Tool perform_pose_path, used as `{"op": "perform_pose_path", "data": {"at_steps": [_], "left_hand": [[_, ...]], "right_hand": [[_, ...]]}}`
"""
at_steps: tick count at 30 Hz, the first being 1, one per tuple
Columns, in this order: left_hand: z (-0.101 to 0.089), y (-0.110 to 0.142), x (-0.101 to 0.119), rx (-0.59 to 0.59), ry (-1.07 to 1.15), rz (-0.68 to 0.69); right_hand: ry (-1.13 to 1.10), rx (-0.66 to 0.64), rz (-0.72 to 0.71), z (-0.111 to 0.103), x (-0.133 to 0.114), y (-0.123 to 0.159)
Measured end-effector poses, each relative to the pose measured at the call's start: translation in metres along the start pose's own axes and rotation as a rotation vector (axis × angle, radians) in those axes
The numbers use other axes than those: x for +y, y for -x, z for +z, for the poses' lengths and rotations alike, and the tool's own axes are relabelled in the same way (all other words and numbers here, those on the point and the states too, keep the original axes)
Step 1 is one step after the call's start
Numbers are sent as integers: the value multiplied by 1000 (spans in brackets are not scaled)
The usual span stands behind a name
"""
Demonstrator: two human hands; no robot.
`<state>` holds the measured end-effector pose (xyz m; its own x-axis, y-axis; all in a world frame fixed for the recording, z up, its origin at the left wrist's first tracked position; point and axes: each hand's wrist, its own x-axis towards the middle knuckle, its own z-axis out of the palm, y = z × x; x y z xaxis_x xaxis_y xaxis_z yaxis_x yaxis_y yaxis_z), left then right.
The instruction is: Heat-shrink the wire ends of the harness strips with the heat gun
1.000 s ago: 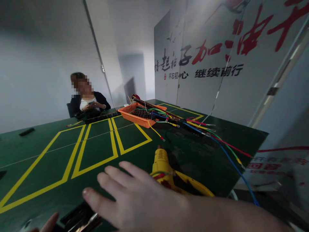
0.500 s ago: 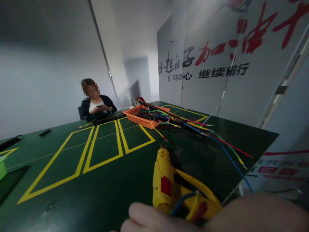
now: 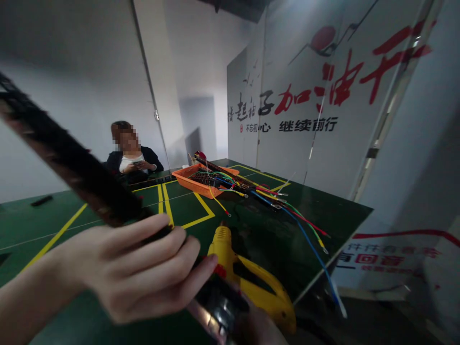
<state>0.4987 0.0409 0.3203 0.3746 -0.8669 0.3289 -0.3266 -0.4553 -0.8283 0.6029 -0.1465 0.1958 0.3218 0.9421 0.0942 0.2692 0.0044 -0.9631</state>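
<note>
A long black strip (image 3: pixel 68 153) with small fittings along it slants from the upper left down to the bottom of the head view. My left hand (image 3: pixel 143 268) is closed round its lower part, fingers wrapped over it. At the bottom edge, my right hand (image 3: pixel 264 323) is blurred and partly cut off, with the strip's glossy black near end between its fingers. Just beyond both hands, a yellow heat gun (image 3: pixel 264 282) lies on the green table (image 3: pixel 201 239), its nozzle pointing away. My left hand and the strip cover part of its body.
An orange basket (image 3: pixel 187 179) holds dark strips, with coloured wires (image 3: pixel 298 215) trailing past the table's right edge. Yellow tape (image 3: pixel 201 220) marks boxes on the tabletop. Across the table sits a person (image 3: pixel 132 158), both hands round a small object. A lettered wall panel (image 3: pixel 294 86) stands at right.
Both hands have come up with the long black strip, which was out of view before. My right hand and arm no longer cross the heat gun. The view has shifted to the right.
</note>
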Motion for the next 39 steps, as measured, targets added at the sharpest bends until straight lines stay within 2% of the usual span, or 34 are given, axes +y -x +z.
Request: {"op": "perform_pose_path", "data": {"at_steps": [1,3,6,9,12,16,19,22,23,25,27,29,32,34,39], "left_hand": [[10,-9,-19,-39,-35,68],[36,-21,-50,-59,-44,49],[79,-29,-79,-76,-127,-3],[116,-37,-97,-170,-65,-141],[140,-49,-114,-224,10,-262],[163,-43,-131,-116,37,-476],[184,-12,-125,-66,83,-682],[212,29,-100,-161,176,-833],[222,40,-89,-216,233,-847],[241,55,-66,-324,341,-787],[258,58,-48,-381,397,-745],[269,52,-35,-410,412,-761],[276,41,-29,-430,365,-849],[275,42,-30,-432,324,-859],[260,77,-31,-333,402,-833]], "right_hand": [[-32,45,-9,-4,-4,-2],[-150,164,-5,-16,-15,-9],[-345,294,-6,-41,-34,-26],[-420,282,-41,-73,-54,-49],[-418,261,-32,-108,-74,-73],[-419,274,95,-154,-91,-106],[-386,299,207,-178,-85,-130],[-310,301,328,-191,-68,-147],[-276,300,362,-194,-63,-151],[-202,293,418,-199,-55,-157],[-128,290,455,-205,-52,-161],[-64,295,478,-210,-51,-165],[14,301,497,-214,-50,-170],[54,287,487,-214,-49,-172],[150,229,404,-211,-43,-172]]}}
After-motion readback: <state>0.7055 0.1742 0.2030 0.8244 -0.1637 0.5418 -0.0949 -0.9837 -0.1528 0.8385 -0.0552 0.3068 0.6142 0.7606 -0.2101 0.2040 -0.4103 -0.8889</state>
